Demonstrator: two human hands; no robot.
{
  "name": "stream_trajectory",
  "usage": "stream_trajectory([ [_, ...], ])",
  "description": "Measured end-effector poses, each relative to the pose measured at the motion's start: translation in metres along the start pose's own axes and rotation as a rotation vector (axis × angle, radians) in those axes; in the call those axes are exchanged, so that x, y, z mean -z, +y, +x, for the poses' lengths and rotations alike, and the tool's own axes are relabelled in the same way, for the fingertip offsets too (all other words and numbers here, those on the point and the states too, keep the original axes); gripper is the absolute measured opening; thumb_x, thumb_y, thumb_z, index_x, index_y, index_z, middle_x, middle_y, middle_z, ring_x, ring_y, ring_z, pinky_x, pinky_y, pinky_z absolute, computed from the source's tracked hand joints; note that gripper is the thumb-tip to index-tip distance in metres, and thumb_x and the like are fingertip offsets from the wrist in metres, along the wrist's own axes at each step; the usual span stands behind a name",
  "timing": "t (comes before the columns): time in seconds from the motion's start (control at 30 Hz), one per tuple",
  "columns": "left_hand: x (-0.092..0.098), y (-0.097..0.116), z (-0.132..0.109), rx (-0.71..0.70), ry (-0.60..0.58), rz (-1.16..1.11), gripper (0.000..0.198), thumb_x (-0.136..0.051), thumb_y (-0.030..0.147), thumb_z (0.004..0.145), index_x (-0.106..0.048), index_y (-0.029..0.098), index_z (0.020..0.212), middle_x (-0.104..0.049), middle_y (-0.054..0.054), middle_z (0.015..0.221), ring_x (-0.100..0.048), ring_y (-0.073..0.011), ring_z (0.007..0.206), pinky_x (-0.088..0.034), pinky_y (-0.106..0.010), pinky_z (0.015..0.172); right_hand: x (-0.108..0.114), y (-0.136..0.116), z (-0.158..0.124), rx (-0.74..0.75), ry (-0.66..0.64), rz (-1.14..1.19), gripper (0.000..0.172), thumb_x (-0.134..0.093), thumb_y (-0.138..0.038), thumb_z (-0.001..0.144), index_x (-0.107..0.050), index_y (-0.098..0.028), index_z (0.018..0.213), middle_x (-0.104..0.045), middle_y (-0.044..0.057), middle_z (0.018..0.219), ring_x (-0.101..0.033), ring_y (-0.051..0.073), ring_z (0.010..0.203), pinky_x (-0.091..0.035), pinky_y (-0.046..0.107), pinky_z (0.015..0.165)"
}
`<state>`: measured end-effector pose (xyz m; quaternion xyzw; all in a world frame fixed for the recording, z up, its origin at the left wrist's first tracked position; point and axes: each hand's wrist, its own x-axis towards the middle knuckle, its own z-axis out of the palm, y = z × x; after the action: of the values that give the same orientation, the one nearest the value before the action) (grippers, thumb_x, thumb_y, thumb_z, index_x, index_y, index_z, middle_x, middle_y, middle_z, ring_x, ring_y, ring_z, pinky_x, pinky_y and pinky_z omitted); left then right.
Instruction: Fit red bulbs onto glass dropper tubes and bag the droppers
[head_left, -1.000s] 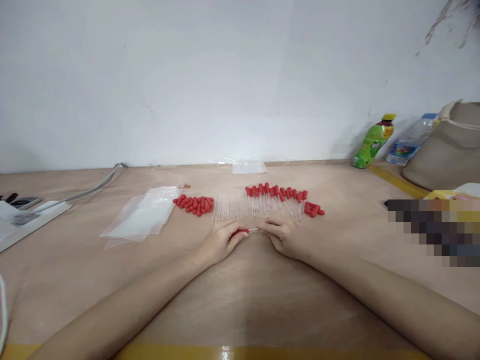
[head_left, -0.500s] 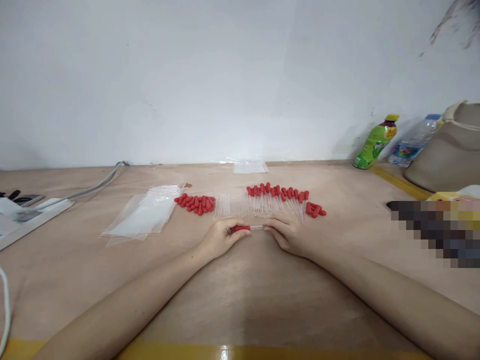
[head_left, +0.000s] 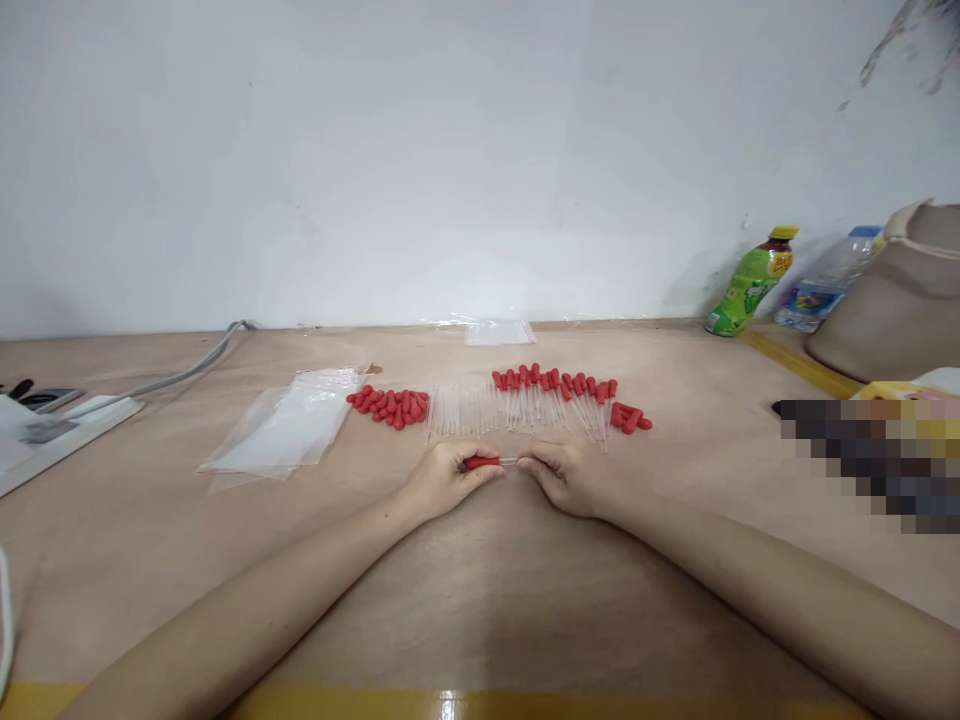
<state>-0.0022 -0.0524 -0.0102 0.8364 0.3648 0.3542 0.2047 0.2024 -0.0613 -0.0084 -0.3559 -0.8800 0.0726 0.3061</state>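
Between thumb and fingers, my left hand (head_left: pixel 448 477) grips a red rubber dropper bulb (head_left: pixel 482 462). A thin clear glass tube (head_left: pixel 509 461) runs from the bulb's mouth to my right hand (head_left: pixel 564 474), whose fingertips pinch it. Both hands are closed, low over the table. Just beyond them lies a row of bare glass tubes (head_left: pixel 463 408). To its left is a pile of loose red bulbs (head_left: pixel 390 405). On the right, several droppers with red bulbs fitted (head_left: pixel 551 380) lie side by side, and a few more red bulbs (head_left: pixel 631 417) rest beside them.
Clear plastic bags (head_left: pixel 289 425) lie at left, another bag (head_left: pixel 499 332) by the wall. A power strip (head_left: pixel 90 425) with a grey cable sits far left. At right stand a green bottle (head_left: pixel 750 285), a water bottle (head_left: pixel 825 285) and a beige bag (head_left: pixel 892 300).
My right hand has slid left along the tube, closer to my left hand, so less of the tube shows between them. The left hand keeps its hold on the bulb.
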Motion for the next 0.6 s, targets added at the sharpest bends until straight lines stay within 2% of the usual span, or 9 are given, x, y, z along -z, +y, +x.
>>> stream_trajectory([
  [0.23, -0.001, 0.0, -0.002, -0.044, 0.014, 0.031, 0.014, -0.06, 0.027, 0.076, -0.064, 0.016, 0.083, -0.067, -0.003, 0.077, -0.061, -0.0128, 0.066, -0.048, -0.023, 0.061, 0.008, -0.012, 0.011, -0.169, -0.113, 0.162, 0.021, -0.044, -0.017, 0.08, -0.061, -0.015, 0.068, -0.056, 0.0, 0.06, -0.047, 0.01, 0.056, -0.033, 0.02, 0.053],
  [0.4, -0.002, -0.002, 0.0, -0.097, 0.029, 0.036, 0.015, -0.059, 0.027, 0.076, -0.064, 0.016, 0.084, -0.068, -0.003, 0.078, -0.062, -0.0132, 0.068, -0.049, -0.023, 0.063, 0.007, -0.008, 0.014, -0.32, -0.237, 0.284, 0.023, -0.043, -0.024, 0.081, -0.06, -0.014, 0.069, -0.052, -0.002, 0.057, -0.043, 0.008, 0.053, -0.03, 0.02, 0.05],
  [0.5, -0.001, -0.001, 0.001, -0.12, 0.04, 0.016, 0.015, -0.06, 0.028, 0.076, -0.064, 0.016, 0.083, -0.067, -0.004, 0.077, -0.062, -0.013, 0.067, -0.05, -0.023, 0.062, 0.011, -0.006, 0.016, -0.326, -0.302, 0.339, 0.024, -0.043, -0.029, 0.08, -0.059, -0.014, 0.068, -0.05, -0.003, 0.056, -0.041, 0.008, 0.052, -0.03, 0.019, 0.049],
  [0.6, 0.001, 0.001, 0.003, -0.109, 0.053, 0.03, 0.022, -0.063, 0.031, 0.072, -0.062, 0.016, 0.089, -0.065, -0.004, 0.08, -0.06, -0.013, 0.069, -0.05, -0.024, 0.063, 0.025, -0.004, 0.019, -0.335, -0.405, 0.395, 0.027, -0.046, -0.033, 0.078, -0.056, -0.014, 0.062, -0.052, -0.002, 0.055, -0.041, 0.007, 0.049, -0.031, 0.019, 0.048],
])
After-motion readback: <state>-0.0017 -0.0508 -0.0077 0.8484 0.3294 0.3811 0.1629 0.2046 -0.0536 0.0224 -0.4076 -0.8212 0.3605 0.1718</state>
